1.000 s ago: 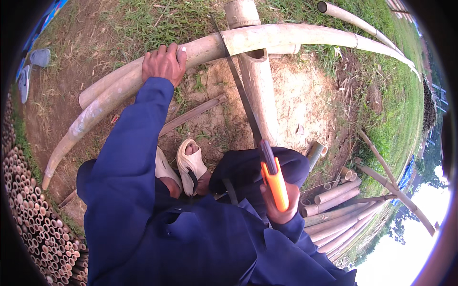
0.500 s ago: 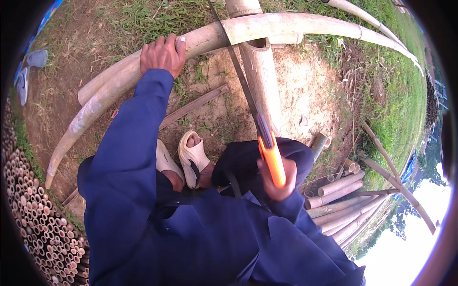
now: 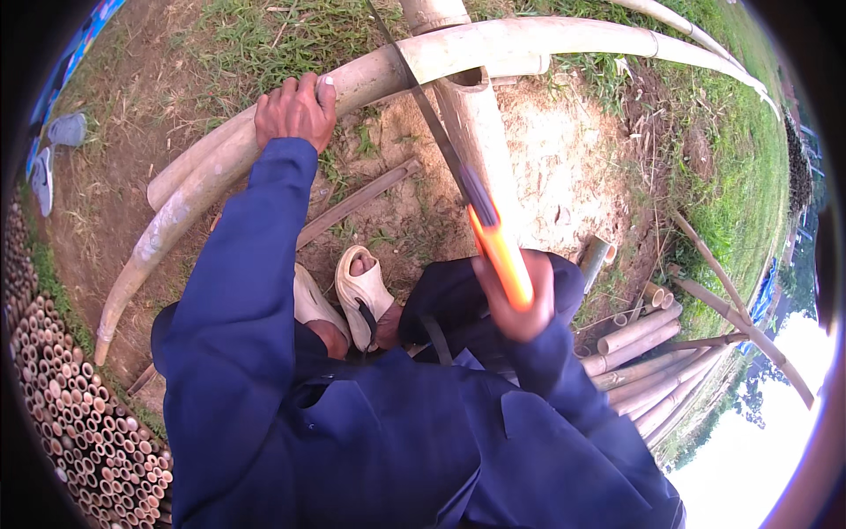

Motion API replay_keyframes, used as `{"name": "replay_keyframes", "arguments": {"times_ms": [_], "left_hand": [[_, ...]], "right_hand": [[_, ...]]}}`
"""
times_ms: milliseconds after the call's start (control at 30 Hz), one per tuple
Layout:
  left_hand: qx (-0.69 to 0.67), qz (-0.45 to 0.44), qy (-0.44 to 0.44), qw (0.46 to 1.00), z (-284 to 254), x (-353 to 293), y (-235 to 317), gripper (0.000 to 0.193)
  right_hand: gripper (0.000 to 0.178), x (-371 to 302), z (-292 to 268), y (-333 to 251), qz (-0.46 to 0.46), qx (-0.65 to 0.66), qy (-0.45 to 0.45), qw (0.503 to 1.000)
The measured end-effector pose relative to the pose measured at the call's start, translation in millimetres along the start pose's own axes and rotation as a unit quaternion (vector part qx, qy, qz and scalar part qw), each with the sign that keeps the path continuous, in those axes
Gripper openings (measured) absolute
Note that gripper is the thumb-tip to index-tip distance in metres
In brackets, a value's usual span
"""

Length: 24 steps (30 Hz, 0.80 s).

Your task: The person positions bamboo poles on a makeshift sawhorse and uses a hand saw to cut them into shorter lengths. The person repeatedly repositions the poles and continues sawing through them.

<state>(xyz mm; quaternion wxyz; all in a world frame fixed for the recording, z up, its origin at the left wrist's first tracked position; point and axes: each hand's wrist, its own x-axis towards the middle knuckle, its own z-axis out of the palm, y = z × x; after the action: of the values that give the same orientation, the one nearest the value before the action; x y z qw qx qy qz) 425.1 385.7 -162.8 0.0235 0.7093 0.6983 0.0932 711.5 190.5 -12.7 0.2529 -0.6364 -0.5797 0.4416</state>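
A long pale bamboo pole (image 3: 529,44) lies across in front of me, bending toward both sides of the view. My left hand (image 3: 295,113) is closed over its top, left of the saw, and presses it down. In my right hand (image 3: 520,304) is the orange handle of a hand saw (image 3: 438,132); the fingers wrap round it and are slightly blurred. The dark blade crosses the pole, its edge against the bamboo. Beneath the pole a thick bamboo piece (image 3: 480,132) with an opening in its upper side runs toward me.
Cut bamboo tubes (image 3: 97,450) are stacked at the lower left. More bamboo lengths (image 3: 643,335) lie at the right beside leaning poles (image 3: 740,326). A flat wooden strip (image 3: 361,201) lies on the ground before my sandals (image 3: 363,291). Another person's shoes (image 3: 44,176) are at far left.
My right hand and the saw have shifted slightly, with the handle pushed a little forward along the blade's line. My left hand keeps its grip on the pole. The whole view has tilted slightly.
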Motion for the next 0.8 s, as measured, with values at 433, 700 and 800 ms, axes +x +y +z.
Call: {"name": "replay_keyframes", "arguments": {"times_ms": [433,700,800], "left_hand": [[-0.004,0.010,0.047,0.999,-0.1,2.2,-5.2,0.037],[-0.014,0.020,0.005,1.000,-5.3,7.6,-11.4,0.041],[-0.002,0.012,0.018,1.000,-4.9,3.8,-10.1,0.038]], "right_hand": [[0.037,-48.6,-28.2,-32.6,-0.027,-0.019,-0.007,0.999],[0.027,105.8,44.2,-3.7,-0.067,0.035,0.080,0.994],[0.018,-26.0,9.9,9.5,0.017,0.075,0.020,0.997]]}}
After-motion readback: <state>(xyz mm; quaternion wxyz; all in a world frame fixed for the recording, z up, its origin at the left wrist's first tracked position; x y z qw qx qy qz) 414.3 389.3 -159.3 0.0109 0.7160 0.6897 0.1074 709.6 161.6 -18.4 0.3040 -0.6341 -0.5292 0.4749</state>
